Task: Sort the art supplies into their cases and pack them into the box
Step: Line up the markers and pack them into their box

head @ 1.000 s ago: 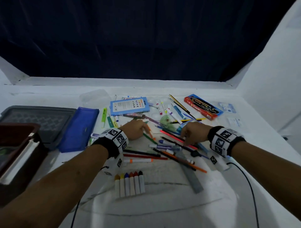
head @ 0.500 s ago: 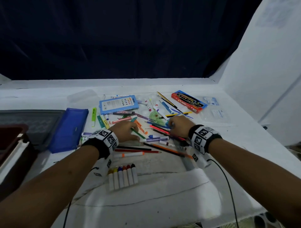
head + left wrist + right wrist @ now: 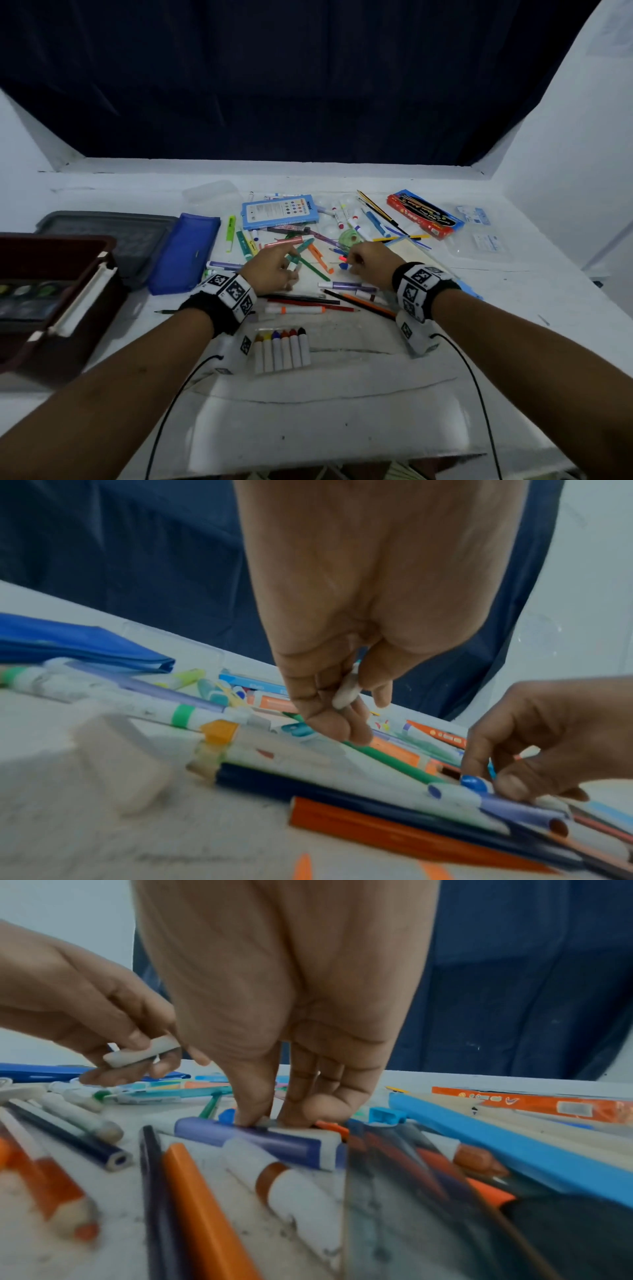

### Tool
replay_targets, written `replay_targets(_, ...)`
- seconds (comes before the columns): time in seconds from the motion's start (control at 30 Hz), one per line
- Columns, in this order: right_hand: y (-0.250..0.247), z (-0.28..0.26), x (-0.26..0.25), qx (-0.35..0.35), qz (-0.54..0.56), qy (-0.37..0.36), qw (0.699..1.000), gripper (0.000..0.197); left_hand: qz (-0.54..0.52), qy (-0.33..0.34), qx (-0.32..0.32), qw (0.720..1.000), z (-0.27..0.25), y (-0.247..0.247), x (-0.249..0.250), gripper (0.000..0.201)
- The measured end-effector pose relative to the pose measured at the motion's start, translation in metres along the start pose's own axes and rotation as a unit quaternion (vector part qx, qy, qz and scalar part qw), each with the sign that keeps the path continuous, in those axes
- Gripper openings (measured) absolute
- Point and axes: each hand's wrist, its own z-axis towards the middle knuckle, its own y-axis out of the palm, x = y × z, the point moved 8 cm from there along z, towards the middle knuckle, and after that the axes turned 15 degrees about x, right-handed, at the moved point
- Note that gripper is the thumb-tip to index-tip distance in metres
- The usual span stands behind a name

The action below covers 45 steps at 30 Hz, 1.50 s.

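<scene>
White tabletop [image 3: 102, 192] carries a loose pile of pens and pencils [image 3: 308, 274] at centre. Blue pencil case [image 3: 185, 253] at 9 o'clock of it, grey tray [image 3: 102, 226] and dark red box [image 3: 51, 298] farther left. Red pencil pack [image 3: 423, 214] at 1 o'clock. Crayon row [image 3: 282, 349] at 6 o'clock.

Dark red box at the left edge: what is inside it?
Inside the dark red box, round paint pans in green and pale tones show beside a white bar. The rest of its inside is cut off or too dark to tell.
</scene>
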Motion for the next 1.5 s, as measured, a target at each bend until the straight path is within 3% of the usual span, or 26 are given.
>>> replay_targets(0.17, -0.021, -0.029, -0.012, 0.020, 0.080, -0.003, 0.997, 0.022, 0.062, 0.064, 0.040, 0.995, -0.018, -0.009, 0.025, 0.013)
replay_targets(0.3, -0.013, -0.063, -0.012, -0.002, 0.181, 0.062, 0.982, 0.006, 0.023, 0.025, 0.001, 0.999, -0.042, 0.000, 0.034, 0.014)
replay_targets(0.37, -0.003, -0.080, -0.015, -0.031, 0.224, 0.097, 0.969, 0.011, 0.010, -0.010, -0.020, 1.000, -0.055, 0.006, 0.031, 0.012)
replay_targets(0.5, 0.018, -0.096, -0.025, -0.049, 0.266, 0.106, 0.957, 0.020, 0.000, -0.044, 0.000, 0.999, -0.070, 0.011, 0.017, 0.004)
replay_targets(0.67, 0.042, -0.105, -0.029, -0.065, 0.259, 0.125, 0.956, 0.025, 0.065, -0.044, 0.008, 0.997, -0.076, 0.019, 0.015, 0.010)
replay_targets(0.93, 0.037, -0.110, -0.032, -0.063, 0.236, 0.139, 0.960, 0.017, 0.166, -0.064, -0.013, 0.984, -0.078, 0.028, 0.018, 0.026)
replay_targets(1.1, 0.034, -0.115, -0.031, -0.046, 0.236, 0.147, 0.960, 0.010, 0.194, -0.050, -0.005, 0.980, -0.078, 0.035, 0.025, 0.025)
replay_targets(1.5, 0.035, -0.115, -0.031, -0.025, 0.204, 0.141, 0.968, 0.025, 0.219, -0.011, 0.009, 0.976, -0.087, 0.040, 0.032, 0.018)
